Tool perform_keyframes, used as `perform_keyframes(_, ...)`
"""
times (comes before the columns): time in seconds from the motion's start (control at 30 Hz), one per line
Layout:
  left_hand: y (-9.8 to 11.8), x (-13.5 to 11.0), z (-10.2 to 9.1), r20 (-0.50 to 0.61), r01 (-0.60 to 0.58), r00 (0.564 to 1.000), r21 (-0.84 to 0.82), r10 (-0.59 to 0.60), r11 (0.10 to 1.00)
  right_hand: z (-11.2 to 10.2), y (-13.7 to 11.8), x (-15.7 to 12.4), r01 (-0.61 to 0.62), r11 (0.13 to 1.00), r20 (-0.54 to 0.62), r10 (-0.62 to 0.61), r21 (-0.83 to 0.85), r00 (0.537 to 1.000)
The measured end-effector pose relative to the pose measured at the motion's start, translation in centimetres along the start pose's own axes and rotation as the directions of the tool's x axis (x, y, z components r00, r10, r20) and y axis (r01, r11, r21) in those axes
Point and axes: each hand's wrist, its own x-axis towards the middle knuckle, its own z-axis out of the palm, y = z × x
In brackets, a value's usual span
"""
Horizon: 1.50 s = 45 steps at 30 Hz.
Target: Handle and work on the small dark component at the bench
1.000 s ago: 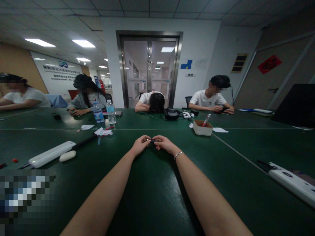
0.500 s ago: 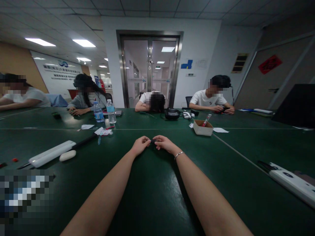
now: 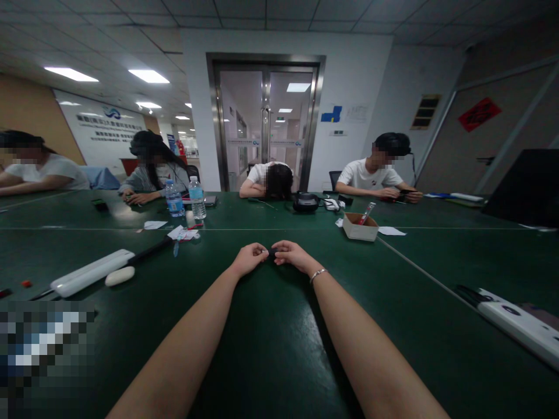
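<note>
Out over the dark green table (image 3: 279,349), on the head view, my left hand (image 3: 250,258) and right hand (image 3: 292,254) stay fingertip to fingertip. Each grip is pinched on the small black object (image 3: 272,252), which looks rounder than a second ago.

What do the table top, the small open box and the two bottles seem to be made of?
Table top: glossy green, perhaps laminate; light glints on it. Box: matte tan, likely cardboard. Bottles: clear, probably plastic; see-through walls.
</note>
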Motion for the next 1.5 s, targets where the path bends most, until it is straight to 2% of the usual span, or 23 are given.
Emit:
perform_keyframes(0.13,0.1,-0.1,0.0,0.014,-0.013,1.0,-0.038,0.014,0.999,0.0,0.0,0.0,0.007,1.0,0.005,-0.007,0.007,1.0)
perform_keyframes(0.4,-0.2,0.0,0.1,0.018,0.019,1.0,0.006,-0.019,1.0,0.2,-0.2,-0.2,0.001,1.0,0.001,-0.001,0.021,1.0)
perform_keyframes(0.73,0.3,-0.3,-0.1,0.006,0.004,1.0,0.197,-0.006,0.98,0.2,-0.3,-0.3,-0.002,1.0,0.011,0.002,0.029,1.0)
perform_keyframes(1.0,0.4,-0.1,0.1,0.012,0.037,0.999,0.187,-0.04,0.982,0.1,-0.4,-0.4,0.01,1.0,0.036,-0.011,0.024,0.999)
perform_keyframes(1.5,1.0,-0.2,0.0,-0.029,0.082,0.997,0.294,-0.077,0.952,0.0,-0.2,-0.4,0.036,0.999,0.081,-0.038,0.031,0.996)
